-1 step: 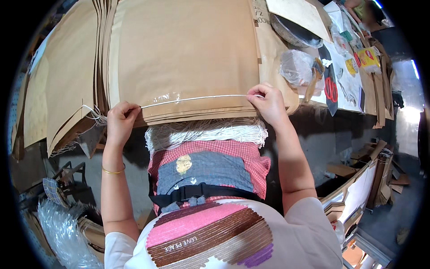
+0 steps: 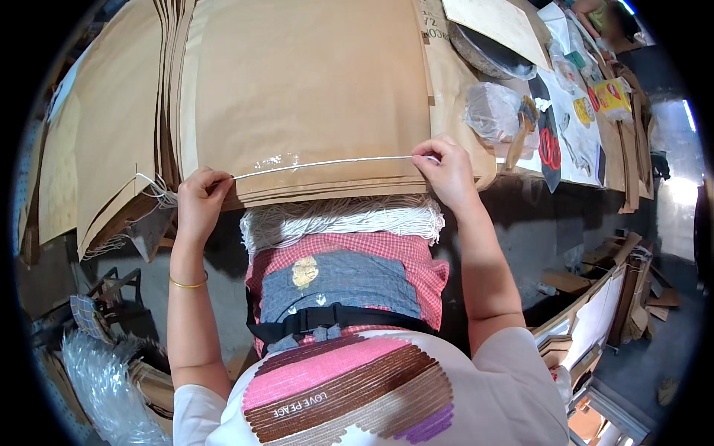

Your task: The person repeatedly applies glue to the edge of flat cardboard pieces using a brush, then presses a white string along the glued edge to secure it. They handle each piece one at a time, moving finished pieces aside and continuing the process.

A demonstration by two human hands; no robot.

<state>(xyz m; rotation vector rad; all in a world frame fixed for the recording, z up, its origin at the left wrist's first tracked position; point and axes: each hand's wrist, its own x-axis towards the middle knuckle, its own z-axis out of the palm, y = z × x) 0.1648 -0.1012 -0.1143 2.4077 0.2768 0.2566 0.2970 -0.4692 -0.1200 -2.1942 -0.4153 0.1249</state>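
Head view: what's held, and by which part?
A white cord, stretched taut across the stack of brown paper sheets. The left hand pinches its left end, the right hand its right end; each grip is at the fingertips.

Both views are taken at the same instant, so no change is visible. The left hand and the right hand pinch the 2 ends of the white cord, stretched taut across the near edge of the brown paper stack, exactly as in the other picture. The bundle of white cords on the lap shows no shift either.
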